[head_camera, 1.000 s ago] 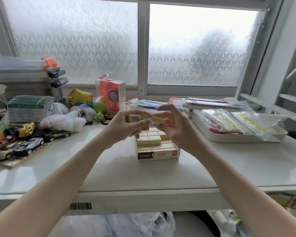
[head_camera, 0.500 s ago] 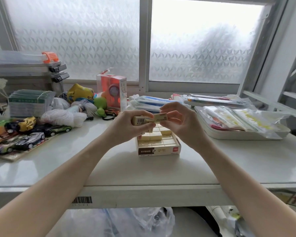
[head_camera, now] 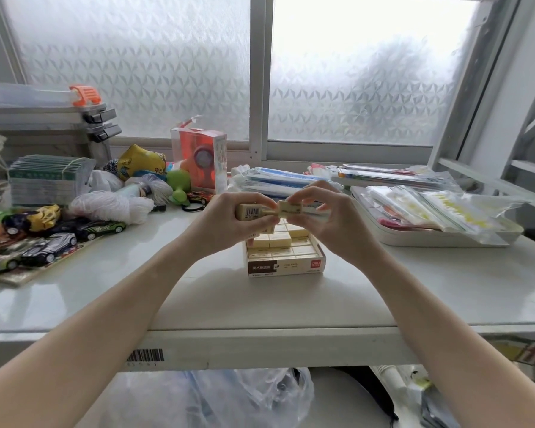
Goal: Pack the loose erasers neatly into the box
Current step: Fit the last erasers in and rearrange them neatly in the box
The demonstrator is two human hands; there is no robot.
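An open cardboard eraser box (head_camera: 286, 267) sits on the white table, filled with rows of cream erasers (head_camera: 277, 242). Above its far end I hold two cream erasers end to end. My left hand (head_camera: 229, 227) grips an eraser with a barcode label (head_camera: 250, 211). My right hand (head_camera: 331, 220) pinches another eraser (head_camera: 289, 209) between thumb and fingers. The two erasers touch at their ends. My hands hide the far part of the box.
Toy cars (head_camera: 50, 239), white yarn (head_camera: 112, 206) and a red boxed toy (head_camera: 200, 159) crowd the table's left side. A white tray (head_camera: 439, 240) of plastic-wrapped packets stands at the right. Flat stationery packs (head_camera: 278, 180) lie behind the box, under the frosted window.
The two erasers have come together and been turned; the barcode on the left one now faces me. Both hands stay above the box.
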